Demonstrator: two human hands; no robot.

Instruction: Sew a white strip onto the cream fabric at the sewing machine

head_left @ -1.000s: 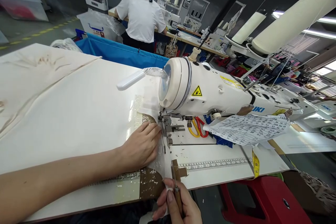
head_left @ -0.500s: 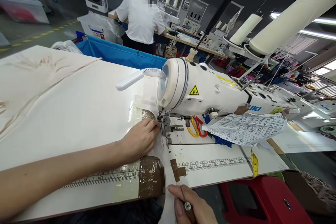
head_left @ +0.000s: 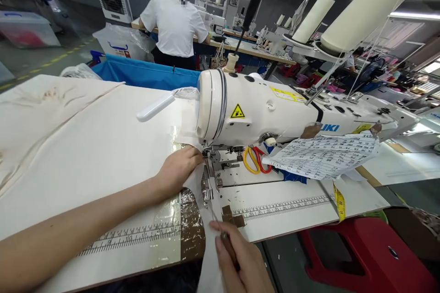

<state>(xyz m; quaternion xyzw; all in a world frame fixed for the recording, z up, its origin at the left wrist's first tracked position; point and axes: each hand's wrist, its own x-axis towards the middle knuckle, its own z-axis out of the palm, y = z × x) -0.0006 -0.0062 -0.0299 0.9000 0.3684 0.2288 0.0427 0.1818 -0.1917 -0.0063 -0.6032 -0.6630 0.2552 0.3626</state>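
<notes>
My left hand (head_left: 178, 167) rests beside the needle area of a white sewing machine (head_left: 247, 110). Its fingers are bent together, pinching the edge of a strip of white fabric (head_left: 209, 256). That strip runs from the machine, past a small metal guide (head_left: 207, 191), down over the table's front edge. Lower down, my right hand (head_left: 242, 258) is closed around the wooden handle of an awl (head_left: 229, 249). The awl's thin metal shaft points up the strip towards the guide, and my thumb and forefinger lie against the fabric. Both palms are hidden.
Yellow-and-red-handled scissors (head_left: 256, 160) lie behind the needle area. A written sheet (head_left: 323, 155) hangs from the machine, near a yellow tape measure (head_left: 339, 202). Pale fabric (head_left: 37, 114) covers the table's left. A red stool (head_left: 367, 256) stands at lower right; a person (head_left: 175, 25) sits beyond.
My right hand has moved up with the awl, closer to the metal guide, which now shows. The fabric's edge has shifted beside my left hand. The view has tilted slightly.
</notes>
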